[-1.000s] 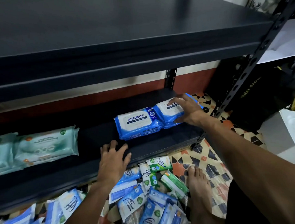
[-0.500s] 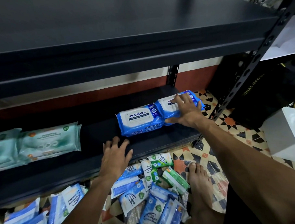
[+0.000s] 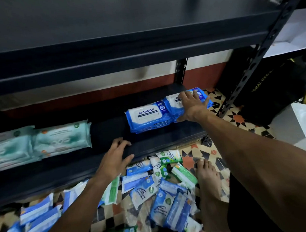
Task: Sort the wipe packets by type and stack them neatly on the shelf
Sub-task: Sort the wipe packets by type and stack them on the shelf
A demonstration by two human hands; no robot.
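The dark lower shelf [image 3: 150, 144] carries a pile of blue wipe packets [image 3: 147, 119] toward its right end, label up and seemingly two high. Touching that blue pile on its right is a second blue pile [image 3: 172, 104], at the very end of the shelf. Well left of the blue pile, across a bare stretch, lie pale green packets [image 3: 62, 139], with more green ones [image 3: 11, 148] just beyond them.

Below and in front of the blue pile, the patterned tile floor [image 3: 236, 122] holds a loose heap of small blue and green packets [image 3: 151, 186]. A bare foot [image 3: 208, 180] stands down to the right of the pile, and a black bag [image 3: 270, 93] sits further right.
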